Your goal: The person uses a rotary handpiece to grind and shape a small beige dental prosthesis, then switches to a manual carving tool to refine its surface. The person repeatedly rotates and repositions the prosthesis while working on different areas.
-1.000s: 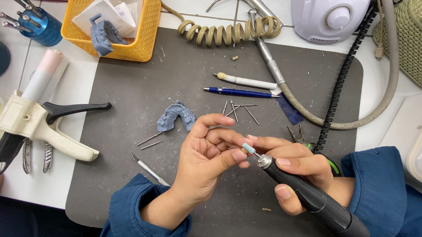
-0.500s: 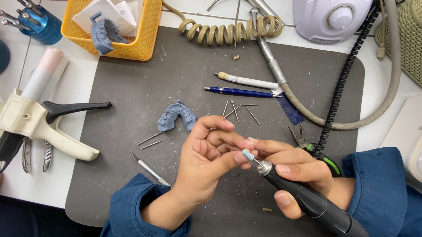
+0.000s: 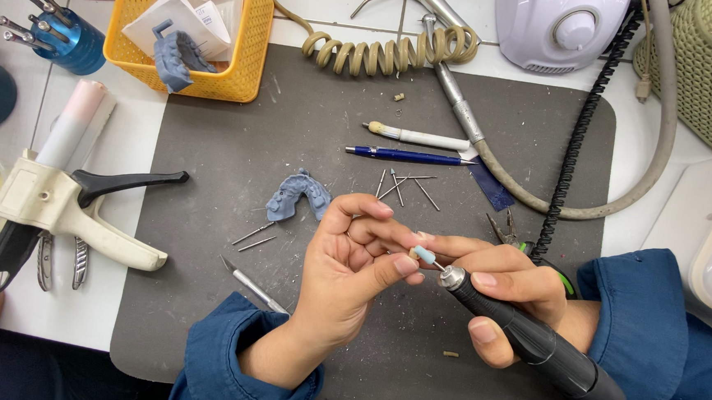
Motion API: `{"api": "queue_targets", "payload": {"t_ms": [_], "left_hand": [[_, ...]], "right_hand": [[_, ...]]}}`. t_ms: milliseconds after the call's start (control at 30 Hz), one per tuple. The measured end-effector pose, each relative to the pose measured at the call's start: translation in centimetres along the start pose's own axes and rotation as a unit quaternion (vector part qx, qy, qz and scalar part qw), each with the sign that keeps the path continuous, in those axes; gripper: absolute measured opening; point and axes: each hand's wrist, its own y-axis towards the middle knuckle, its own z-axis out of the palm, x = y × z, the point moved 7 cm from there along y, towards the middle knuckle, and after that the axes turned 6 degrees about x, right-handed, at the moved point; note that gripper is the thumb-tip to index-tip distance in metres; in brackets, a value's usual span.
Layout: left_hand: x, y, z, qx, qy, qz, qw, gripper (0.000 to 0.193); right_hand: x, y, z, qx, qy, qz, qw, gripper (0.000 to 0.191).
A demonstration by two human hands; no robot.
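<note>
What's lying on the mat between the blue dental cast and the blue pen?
In the head view, a few thin metal burs lie between the blue dental cast and blue pen.

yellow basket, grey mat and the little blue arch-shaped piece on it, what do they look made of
Yellow basket: moulded plastic by the look, a glossy open lattice. Grey mat: probably rubber or soft plastic, matte, scuffed and dusty, with rounded corners. Blue arch-shaped piece: likely cast plaster or resin, dull and chalky with tooth-like bumps; the exact material is unclear.

Black rotary handpiece (image 3: 529, 338), tilted, pale-blue tip touching small piece (image 3: 413, 252).
</note>
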Motion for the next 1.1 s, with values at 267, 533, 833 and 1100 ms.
{"api": "queue_targets", "payload": {"t_ms": [267, 533, 833, 1100], "left_hand": [[-0.1, -0.1, 0.1, -0.001, 0.01, -0.001, 1.0, 0.044], [-0.1, -0.2, 0.1, 0.01, 0.001, 0.009, 1.0, 0.046], [-0.4, -0.2, 0.1, 0.004, 0.013, 0.021, 1.0, 0.044], [-1.3, -0.8, 0.9, 0.039, 0.111, 0.08, 0.99, 0.043]], "right_hand": [[-0.1, 0.0, 0.2, 0.016, 0.005, 0.006, 1.0, 0.041], [0.0, 0.1, -0.2, -0.031, -0.017, 0.015, 0.999, 0.037], [-0.2, 0.1, -0.2, -0.031, -0.008, 0.0, 1.0, 0.038], [0.2, -0.4, 0.0, -0.018, 0.026, 0.01, 0.999, 0.039]]}}
